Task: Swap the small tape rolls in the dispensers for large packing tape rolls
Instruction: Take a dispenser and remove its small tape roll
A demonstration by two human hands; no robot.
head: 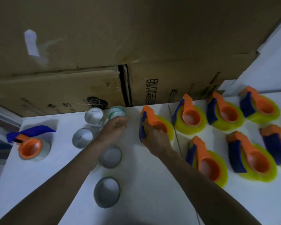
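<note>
Here, right hand (156, 138) fingers grasp a dispenser (154, 125), left hand (115, 125) loosely curled above clear rolls (94, 117).

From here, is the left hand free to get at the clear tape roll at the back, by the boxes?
Probably yes. The left hand hovers just in front of that clear tape roll, nothing lies between them, and it looks empty, though its fingers are blurred.

An orange body and a blue flap are seen on each dispenser (154, 125), with yellow-green tape rolls (191, 125) fitted at the right end of the white table (136, 184). Clear, greyish rolls (107, 192) are shown toward the left edge. Brown cardboard boxes (161, 78) carry black print.
</note>
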